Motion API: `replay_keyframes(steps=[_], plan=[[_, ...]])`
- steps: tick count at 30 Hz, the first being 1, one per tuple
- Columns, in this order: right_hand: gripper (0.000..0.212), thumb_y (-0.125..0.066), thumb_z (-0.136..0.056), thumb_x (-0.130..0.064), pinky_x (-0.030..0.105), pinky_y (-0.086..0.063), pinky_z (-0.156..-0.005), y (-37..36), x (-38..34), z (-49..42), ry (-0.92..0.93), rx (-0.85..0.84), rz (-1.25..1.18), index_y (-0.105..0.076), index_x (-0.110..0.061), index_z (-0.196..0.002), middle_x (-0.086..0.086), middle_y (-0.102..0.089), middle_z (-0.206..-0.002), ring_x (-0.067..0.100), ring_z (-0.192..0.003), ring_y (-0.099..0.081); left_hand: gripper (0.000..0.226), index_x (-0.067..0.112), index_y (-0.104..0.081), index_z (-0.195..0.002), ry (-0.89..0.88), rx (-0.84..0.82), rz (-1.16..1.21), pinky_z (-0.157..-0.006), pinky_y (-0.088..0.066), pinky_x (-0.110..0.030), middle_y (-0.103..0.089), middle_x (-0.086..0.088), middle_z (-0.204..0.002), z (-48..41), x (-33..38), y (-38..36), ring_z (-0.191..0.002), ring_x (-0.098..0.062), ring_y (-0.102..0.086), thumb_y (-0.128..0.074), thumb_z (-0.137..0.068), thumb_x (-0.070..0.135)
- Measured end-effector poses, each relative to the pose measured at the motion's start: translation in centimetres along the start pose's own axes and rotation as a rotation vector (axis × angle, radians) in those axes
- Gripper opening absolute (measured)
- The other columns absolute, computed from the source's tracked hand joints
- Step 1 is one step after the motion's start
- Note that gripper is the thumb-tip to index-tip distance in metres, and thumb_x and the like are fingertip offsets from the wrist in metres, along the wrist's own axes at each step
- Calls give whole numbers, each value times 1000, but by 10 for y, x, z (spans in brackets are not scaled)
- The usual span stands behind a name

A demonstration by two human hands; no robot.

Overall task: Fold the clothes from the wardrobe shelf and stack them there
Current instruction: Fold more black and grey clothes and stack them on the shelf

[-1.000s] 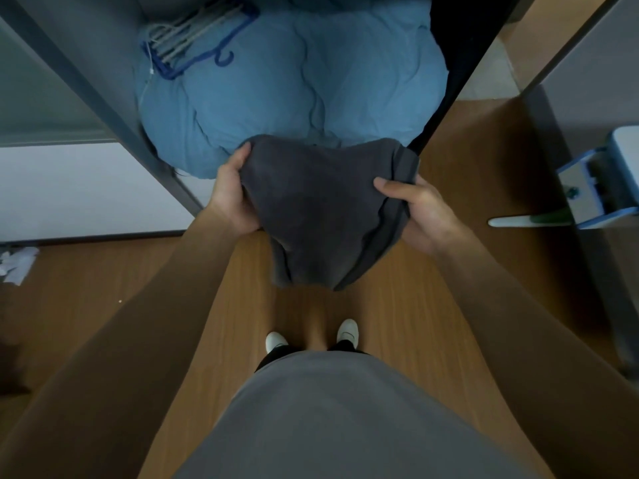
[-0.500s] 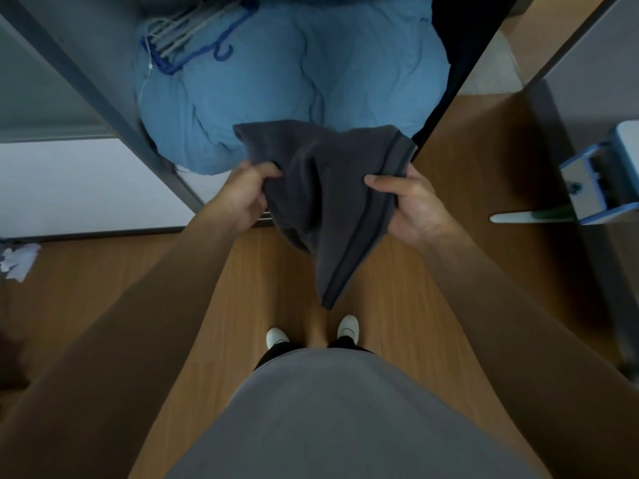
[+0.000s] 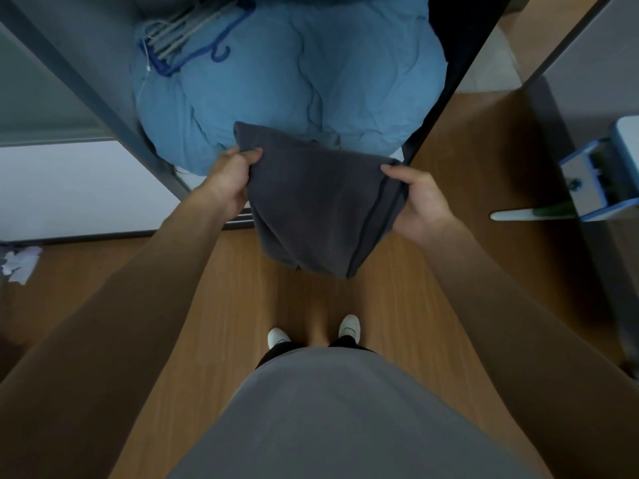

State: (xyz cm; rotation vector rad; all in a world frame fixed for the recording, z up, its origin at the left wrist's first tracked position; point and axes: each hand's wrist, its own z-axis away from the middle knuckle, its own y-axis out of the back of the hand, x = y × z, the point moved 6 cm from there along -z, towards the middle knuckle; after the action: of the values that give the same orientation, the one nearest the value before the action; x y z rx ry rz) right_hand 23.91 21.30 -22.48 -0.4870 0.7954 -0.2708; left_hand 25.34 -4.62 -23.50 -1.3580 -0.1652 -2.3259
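A dark grey garment (image 3: 311, 202) hangs folded in the air in front of the wardrobe shelf, its lower end drooping toward the floor. My left hand (image 3: 230, 181) grips its left upper edge, fingers curled over the cloth. My right hand (image 3: 418, 198) holds the right edge, thumb on top beside a dark seam. Behind the garment a big blue quilt (image 3: 294, 84) fills the wardrobe shelf.
Blue and white hangers (image 3: 193, 39) lie on the quilt at the back left. Grey wardrobe frames (image 3: 103, 108) flank the shelf. A blue and white object (image 3: 601, 181) sticks out at the right. Crumpled paper (image 3: 20, 264) lies on the wooden floor at left.
My left hand has shifted from under the cloth to its upper left edge. The garment now spreads wider between both hands and hangs shorter.
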Motion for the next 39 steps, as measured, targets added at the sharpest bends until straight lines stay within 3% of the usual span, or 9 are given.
replay_keyframes(steps=[3,9,15,19,24,28,31,35,39], plan=[[41,-58,-95,-16,41,-55,-90,2,1,-5,-52,17,49,-58,-3,-134,15,-69,-124,30,-114,-67,24,5,-67,-114,104,39,96,-69,-59,-27,-78,-7,-92,1,-6,2,-86,-18,-75,-53,-99,19],[55,-60,-89,-13,47,-45,-107,1,-3,-10,-2,-110,-34,-50,-6,-143,16,-58,-138,32,-127,-57,27,2,-68,-114,136,-185,256,-88,-57,-31,-74,-12,-112,9,-5,-4,-105,-22,-71,-63,-94,19],[53,-57,-89,2,45,-56,-91,9,-1,-22,59,-74,-135,-53,-20,-137,13,-64,-131,31,-113,-67,31,-2,-57,-128,56,-164,187,-88,-58,-30,-71,-15,-118,2,3,-1,-108,-24,-70,-53,-97,2],[42,-50,-93,3,40,-57,-89,2,4,-24,70,-138,-20,-63,-19,-126,16,-67,-127,31,-116,-66,24,2,-61,-121,32,-19,-44,-72,-59,-25,-75,-8,-103,-11,0,11,-92,-17,-74,-57,-98,8],[34,-54,-91,5,32,-59,-78,1,9,-28,40,-72,121,-77,-15,-107,12,-74,-113,25,-101,-73,34,0,-62,-123,61,229,-520,-84,-56,-38,-69,-14,-112,-20,-14,37,-99,-28,-67,-57,-95,20],[31,-54,-92,-5,33,-57,-81,2,12,-24,41,-166,99,-78,-18,-107,8,-74,-113,23,-104,-71,60,12,-42,-145,84,138,-100,-85,-59,-36,-64,-6,-123,-14,-23,35,-99,-18,-70,-68,-92,17],[35,-50,-92,-6,34,-53,-91,5,12,-22,90,-211,157,-71,-17,-119,6,-73,-118,22,-112,-68,57,20,-48,-140,67,-46,148,-77,-60,-30,-70,-8,-116,-7,-21,21,-96,-17,-74,-69,-89,3],[35,-55,-90,2,36,-56,-85,14,15,-30,142,-98,176,-71,-14,-117,13,-70,-111,28,-104,-68,46,16,-56,-125,-2,-75,45,-81,-60,-29,-69,-11,-104,-1,-15,10,-88,-19,-71,-56,-89,-12],[27,-64,-87,1,31,-56,-81,30,19,-39,134,111,221,-76,-14,-106,11,-70,-111,23,-99,-69,40,16,-62,-104,-59,56,-71,-60,-54,-24,-64,-8,-85,0,-10,15,-70,-15,-62,-44,-86,-16]])
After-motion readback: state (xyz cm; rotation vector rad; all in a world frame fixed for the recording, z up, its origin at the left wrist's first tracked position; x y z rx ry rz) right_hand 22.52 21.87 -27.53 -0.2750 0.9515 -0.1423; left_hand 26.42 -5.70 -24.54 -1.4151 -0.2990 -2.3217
